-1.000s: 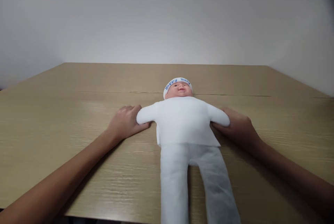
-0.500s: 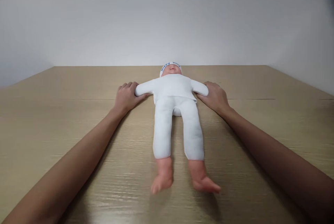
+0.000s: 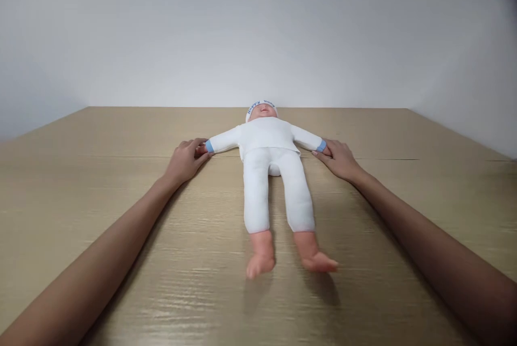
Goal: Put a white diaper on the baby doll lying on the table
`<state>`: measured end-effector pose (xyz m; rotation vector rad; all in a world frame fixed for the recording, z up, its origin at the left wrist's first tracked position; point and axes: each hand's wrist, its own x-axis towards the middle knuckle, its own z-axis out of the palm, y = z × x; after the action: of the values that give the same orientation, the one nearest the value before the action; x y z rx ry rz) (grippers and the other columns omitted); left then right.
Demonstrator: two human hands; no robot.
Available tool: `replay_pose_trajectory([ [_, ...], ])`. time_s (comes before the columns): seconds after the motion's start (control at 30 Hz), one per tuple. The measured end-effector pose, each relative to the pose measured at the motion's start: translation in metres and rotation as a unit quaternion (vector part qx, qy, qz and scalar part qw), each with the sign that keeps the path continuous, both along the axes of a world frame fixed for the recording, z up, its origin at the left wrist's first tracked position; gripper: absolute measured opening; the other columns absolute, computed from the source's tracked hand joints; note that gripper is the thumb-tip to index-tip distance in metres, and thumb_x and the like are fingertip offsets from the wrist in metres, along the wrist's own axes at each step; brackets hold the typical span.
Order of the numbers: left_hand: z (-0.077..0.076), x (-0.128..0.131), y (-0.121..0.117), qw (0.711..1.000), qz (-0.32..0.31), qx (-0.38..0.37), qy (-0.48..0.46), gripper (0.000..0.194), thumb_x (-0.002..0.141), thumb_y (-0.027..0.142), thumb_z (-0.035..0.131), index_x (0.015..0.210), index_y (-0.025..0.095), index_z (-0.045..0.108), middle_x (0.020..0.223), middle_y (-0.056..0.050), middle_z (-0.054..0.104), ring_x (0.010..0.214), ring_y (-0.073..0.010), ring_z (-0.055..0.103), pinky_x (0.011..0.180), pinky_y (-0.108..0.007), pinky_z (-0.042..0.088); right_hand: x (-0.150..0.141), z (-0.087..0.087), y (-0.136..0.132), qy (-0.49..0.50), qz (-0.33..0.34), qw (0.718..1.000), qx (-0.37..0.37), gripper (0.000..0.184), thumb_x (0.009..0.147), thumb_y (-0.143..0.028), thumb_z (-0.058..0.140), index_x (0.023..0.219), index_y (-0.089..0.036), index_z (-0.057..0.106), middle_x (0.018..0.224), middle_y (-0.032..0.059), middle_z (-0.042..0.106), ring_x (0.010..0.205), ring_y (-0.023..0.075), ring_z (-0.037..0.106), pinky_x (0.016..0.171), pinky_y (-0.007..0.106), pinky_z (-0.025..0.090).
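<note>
A baby doll [image 3: 267, 135] in a white top and white trousers lies on its back on the wooden table, head at the far end and bare feet toward me. Its arms are spread wide, with blue cuffs at the wrists. A white cap [image 3: 262, 104] with blue lettering covers the top of its head. My left hand [image 3: 184, 160] is closed around the doll's hand on the left. On the other side, my right hand [image 3: 340, 159] grips the doll's other hand. The doll's own hands are mostly covered by my fingers.
The light wooden table top [image 3: 133, 195] stretches out to a pale wall [image 3: 258, 34] behind it. A thin seam runs across the boards near the doll's arms. Another pale wall stands at the right side.
Both my hands have slid outward along the doll's sleeves to its hands, uncovering the blue cuffs. The doll's feet appear slightly farther from me.
</note>
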<state>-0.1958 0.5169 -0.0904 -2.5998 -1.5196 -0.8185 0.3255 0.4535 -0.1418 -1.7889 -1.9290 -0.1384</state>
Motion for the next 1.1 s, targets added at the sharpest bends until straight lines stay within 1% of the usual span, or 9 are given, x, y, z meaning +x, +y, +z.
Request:
replay_pose_trajectory([
  [0.13,-0.002,0.002,-0.012,0.999,0.041,-0.002,-0.007,0.051,0.103,0.051,0.055,0.14,0.016,0.063,0.127,-0.016,0.073,0.116,-0.0336,0.062,0.103,-0.045,0.048,-0.006,-0.002,-0.011,0.024,-0.023,0.999,-0.013,0.07,0.102,-0.059,0.05,0.159,-0.019,0.054,0.144,0.016,0.067,0.131,0.0369,0.059,0.114,0.051,0.046],
  [0.3,-0.006,0.015,-0.044,0.991,0.13,-0.012,-0.016,0.057,0.104,0.048,0.051,0.146,0.01,0.056,0.146,-0.024,0.063,0.133,-0.0415,0.055,0.111,-0.053,0.045,-0.011,-0.007,-0.031,0.033,-0.054,0.998,-0.004,0.071,0.104,-0.051,0.046,0.16,-0.008,0.051,0.155,0.0219,0.059,0.142,0.0369,0.054,0.122,0.051,0.042],
  [0.4,-0.007,0.022,-0.06,0.989,0.144,-0.032,-0.019,0.061,0.105,0.047,0.05,0.154,0.011,0.048,0.153,-0.025,0.058,0.139,-0.0436,0.052,0.112,-0.056,0.044,-0.015,-0.009,-0.044,0.034,-0.071,0.997,-0.008,0.072,0.106,-0.051,0.044,0.163,-0.007,0.048,0.157,0.0223,0.058,0.144,0.0379,0.053,0.123,0.052,0.042],
  [0.5,-0.006,0.024,-0.069,0.987,0.15,-0.049,-0.016,0.064,0.106,0.048,0.049,0.157,0.01,0.044,0.154,-0.027,0.057,0.141,-0.0444,0.051,0.113,-0.057,0.043,-0.02,-0.01,-0.055,0.033,-0.084,0.996,-0.011,0.071,0.106,-0.049,0.043,0.162,-0.005,0.049,0.158,0.0218,0.057,0.145,0.0384,0.052,0.125,0.052,0.041],
  [0.6,-0.005,0.024,-0.072,0.987,0.148,-0.061,-0.005,0.067,0.107,0.049,0.047,0.16,0.009,0.042,0.155,-0.028,0.057,0.143,-0.0467,0.049,0.114,-0.06,0.042,-0.022,-0.012,-0.06,0.031,-0.093,0.995,-0.014,0.068,0.106,-0.048,0.043,0.159,-0.006,0.053,0.157,0.0207,0.059,0.143,0.0373,0.053,0.125,0.051,0.041],
  [0.7,-0.005,0.024,-0.07,0.985,0.159,-0.068,0.009,0.072,0.107,0.051,0.044,0.164,0.007,0.039,0.155,-0.028,0.057,0.145,-0.0473,0.048,0.115,-0.063,0.042,-0.022,-0.015,-0.061,0.028,-0.098,0.995,-0.015,0.066,0.106,-0.046,0.044,0.159,-0.007,0.053,0.158,0.0194,0.058,0.144,0.0357,0.053,0.126,0.049,0.041],
  [0.87,-0.007,0.026,-0.066,0.982,0.175,-0.065,0.001,0.072,0.104,0.052,0.045,0.163,0.01,0.042,0.157,-0.024,0.057,0.145,-0.0458,0.048,0.118,-0.063,0.041,-0.024,-0.014,-0.059,0.033,-0.112,0.993,-0.012,0.069,0.106,-0.045,0.044,0.162,-0.007,0.049,0.163,0.0173,0.054,0.148,0.0361,0.05,0.128,0.049,0.037],
  [1.03,-0.009,0.025,-0.068,0.982,0.174,-0.071,-0.017,0.08,0.103,0.052,0.047,0.166,0.004,0.035,0.162,-0.025,0.053,0.147,-0.0469,0.045,0.121,-0.065,0.038,-0.029,-0.01,-0.063,0.051,-0.136,0.989,-0.01,0.077,0.103,-0.046,0.048,0.161,0.004,0.046,0.161,0.0253,0.053,0.147,0.0386,0.05,0.128,0.049,0.037],
  [1.1,-0.008,0.025,-0.07,0.982,0.172,-0.074,-0.022,0.076,0.103,0.049,0.048,0.164,0.005,0.038,0.161,-0.025,0.053,0.146,-0.047,0.045,0.12,-0.064,0.039,-0.035,-0.006,-0.067,0.063,-0.151,0.986,-0.005,0.076,0.101,-0.044,0.05,0.158,0.006,0.048,0.158,0.0284,0.055,0.147,0.0393,0.051,0.127,0.051,0.038],
])
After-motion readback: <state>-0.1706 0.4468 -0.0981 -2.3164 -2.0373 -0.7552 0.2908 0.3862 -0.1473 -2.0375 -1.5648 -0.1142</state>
